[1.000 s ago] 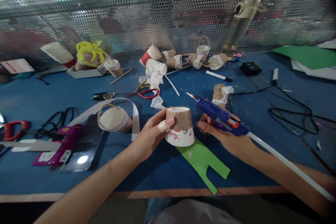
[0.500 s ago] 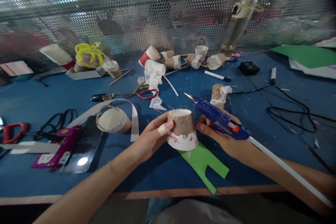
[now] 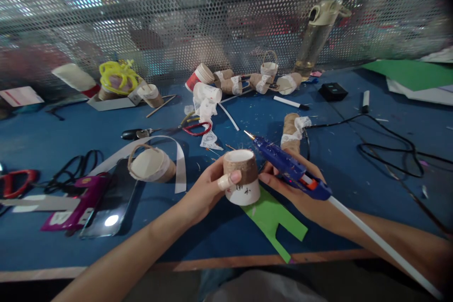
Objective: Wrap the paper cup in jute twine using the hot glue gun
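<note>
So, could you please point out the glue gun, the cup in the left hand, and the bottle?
Glue gun (image 3: 287,162), head view: on its blue body.
Cup (image 3: 249,173), head view: on its brown band.
Bottle (image 3: 314,41), head view: on its clear side.

The table is dimly lit, white glare is seen on the phone, and the perforated panel is blurred leftward.

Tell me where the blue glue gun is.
The head view shows the blue glue gun in the right hand, right of the partly wrapped cup in the left hand.
</note>
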The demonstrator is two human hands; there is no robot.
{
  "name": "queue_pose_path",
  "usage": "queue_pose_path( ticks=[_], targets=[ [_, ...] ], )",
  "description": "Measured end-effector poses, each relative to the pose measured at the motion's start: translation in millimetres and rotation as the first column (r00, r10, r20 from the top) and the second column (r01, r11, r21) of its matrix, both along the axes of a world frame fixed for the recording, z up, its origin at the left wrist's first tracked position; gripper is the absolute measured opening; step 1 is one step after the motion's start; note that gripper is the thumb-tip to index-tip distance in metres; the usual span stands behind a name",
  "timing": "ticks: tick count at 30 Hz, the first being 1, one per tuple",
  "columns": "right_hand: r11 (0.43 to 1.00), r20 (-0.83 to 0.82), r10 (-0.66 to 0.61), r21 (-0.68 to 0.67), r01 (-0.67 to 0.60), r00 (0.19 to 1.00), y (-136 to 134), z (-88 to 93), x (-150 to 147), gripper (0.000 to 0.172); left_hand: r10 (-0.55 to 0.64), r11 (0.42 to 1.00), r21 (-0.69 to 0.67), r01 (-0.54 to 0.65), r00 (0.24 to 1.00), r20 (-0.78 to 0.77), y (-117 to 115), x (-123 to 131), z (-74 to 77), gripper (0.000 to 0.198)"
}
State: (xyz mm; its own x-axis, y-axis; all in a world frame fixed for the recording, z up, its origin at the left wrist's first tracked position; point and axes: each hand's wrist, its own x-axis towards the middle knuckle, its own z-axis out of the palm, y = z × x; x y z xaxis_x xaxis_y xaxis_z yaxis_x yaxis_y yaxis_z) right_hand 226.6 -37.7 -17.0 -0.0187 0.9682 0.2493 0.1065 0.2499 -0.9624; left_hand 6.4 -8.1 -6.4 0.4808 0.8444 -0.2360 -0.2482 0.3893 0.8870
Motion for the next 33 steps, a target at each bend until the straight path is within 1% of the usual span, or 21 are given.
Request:
queue_pose_path(
  ticks=[6,9,17,21,24,27,31,33],
  targets=[
    [0.998,-0.017,0.043,-0.040,-0.044,0.999,-1.1,6.3,0.2,0.018,0.108,0.993,-0.040,-0.107,0.994,0.016,-0.1,3.8,8.9,0.057],
    [0.998,-0.022,0.050,-0.040,-0.051,0.999,-1.7,8.2,0.5,0.019,0.130,0.990,-0.049,-0.130,0.991,0.015,-0.3,4.1,10.5,0.057],
    [1.000,-0.018,0.014,-0.027,-0.014,1.000,-0.8,2.1,0.9,0.019,0.128,0.992,-0.019,-0.128,0.992,0.005,-1.2,2.5,9.3,0.052],
    [0.999,0.016,0.003,-0.044,-0.003,1.000,-1.9,5.7,1.0,0.020,0.087,0.996,0.024,-0.088,0.996,0.029,-0.5,1.1,7.1,0.042],
    [1.000,0.059,0.000,-0.015,0.001,0.998,-2.2,10.0,2.0,0.021,0.048,0.996,0.077,-0.052,0.998,0.047,0.9,0.5,5.8,0.039],
    [1.000,0.086,0.026,-0.007,-0.025,0.996,-1.1,9.8,3.6,0.021,0.048,0.996,0.073,-0.051,0.998,0.035,1.3,0.6,5.4,0.039],
    [1.000,0.056,0.019,-0.011,-0.018,0.998,0.3,5.8,4.3,0.023,0.042,0.999,0.017,-0.042,0.999,0.000,-0.8,1.7,4.9,0.045],
    [1.000,0.072,0.024,-0.013,-0.024,0.997,0.2,5.2,3.7,0.021,0.037,0.999,0.026,-0.037,0.999,-0.007,-1.9,2.6,4.0,0.049]
  ],
)
